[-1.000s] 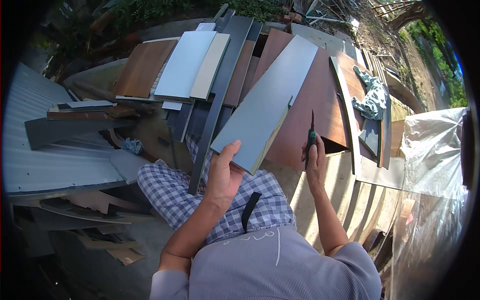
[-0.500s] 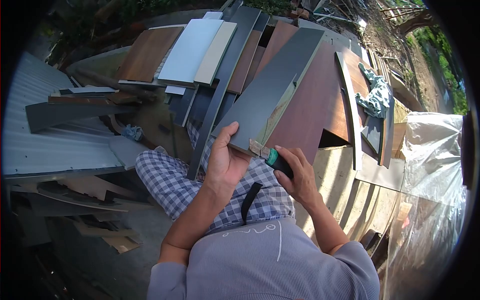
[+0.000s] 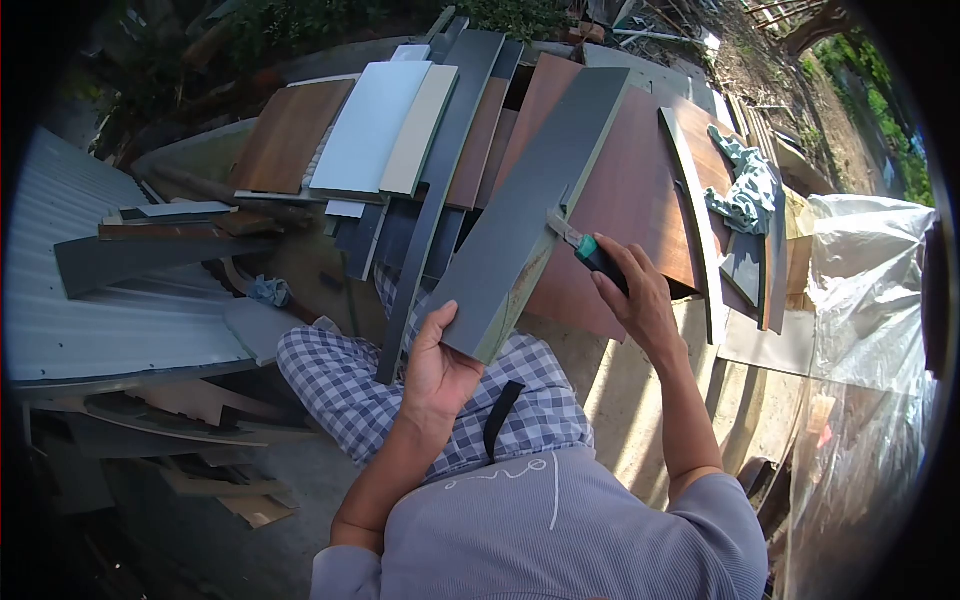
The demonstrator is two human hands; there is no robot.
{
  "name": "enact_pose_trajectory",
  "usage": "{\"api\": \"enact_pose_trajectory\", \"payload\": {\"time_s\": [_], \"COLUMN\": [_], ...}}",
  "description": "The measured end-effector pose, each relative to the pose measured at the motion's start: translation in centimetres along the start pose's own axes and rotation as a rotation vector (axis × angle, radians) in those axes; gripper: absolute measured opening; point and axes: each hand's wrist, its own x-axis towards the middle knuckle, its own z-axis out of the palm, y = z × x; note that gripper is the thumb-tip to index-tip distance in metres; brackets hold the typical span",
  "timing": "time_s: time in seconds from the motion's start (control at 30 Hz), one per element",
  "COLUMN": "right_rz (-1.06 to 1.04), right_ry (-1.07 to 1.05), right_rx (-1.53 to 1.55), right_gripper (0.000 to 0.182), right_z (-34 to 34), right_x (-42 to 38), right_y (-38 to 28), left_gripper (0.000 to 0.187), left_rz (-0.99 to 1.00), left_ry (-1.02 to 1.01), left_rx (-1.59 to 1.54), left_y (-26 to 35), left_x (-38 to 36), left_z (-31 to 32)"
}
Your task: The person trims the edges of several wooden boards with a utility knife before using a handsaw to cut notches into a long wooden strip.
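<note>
A long dark grey board (image 3: 535,190) slants away from my lap, its near end held by my left hand (image 3: 440,365) with the thumb on the top face. Along its right edge, bare greenish-brown core (image 3: 520,290) shows beside a dark sliver (image 3: 564,198) that sticks up. My right hand (image 3: 640,295) is closed round the black and green handle of a utility knife (image 3: 590,255). Its metal blade is at the board's right edge, just below the sliver. Left-hand fingers under the board are hidden.
Brown panels (image 3: 620,190) lie beneath the board. White (image 3: 370,125), cream and dark boards are stacked ahead. A crumpled cloth (image 3: 745,185) lies on the right. Corrugated metal sheet (image 3: 120,330) is at left, clear plastic sheeting (image 3: 865,300) at right.
The knife has moved forward along the board's right edge, away from my body. My left hand and the board's near end have shifted down toward my lap.
</note>
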Motion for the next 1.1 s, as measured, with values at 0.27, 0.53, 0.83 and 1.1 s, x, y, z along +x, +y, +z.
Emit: {"api": "enact_pose_trajectory", "payload": {"time_s": [0.27,0.53,0.83,1.1], "right_rz": [-0.184,-0.145,-0.130,-0.074], "right_ry": [0.094,0.076,0.199,0.266], "right_rx": [0.102,0.173,0.098,-0.002], "right_gripper": [0.052,0.048,0.039,0.038], "right_z": [3.4,4.5,2.5,0.8], "right_x": [0.3,4.0,14.0,23.9], "right_y": [1.1,2.7,11.2,19.9], "left_gripper": [0.038,0.033,0.037,0.041], "left_rz": [-0.244,-0.213,-0.309,-0.299], "left_ry": [-0.063,0.079,0.059,0.137], "left_rx": [-0.401,-0.371,-0.494,-0.514], "left_y": [2.7,2.9,3.4,3.2], "left_x": [-2.3,-3.9,-4.0,-4.1], "left_z": [-3.0,-3.2,-5.0,-5.4]}}
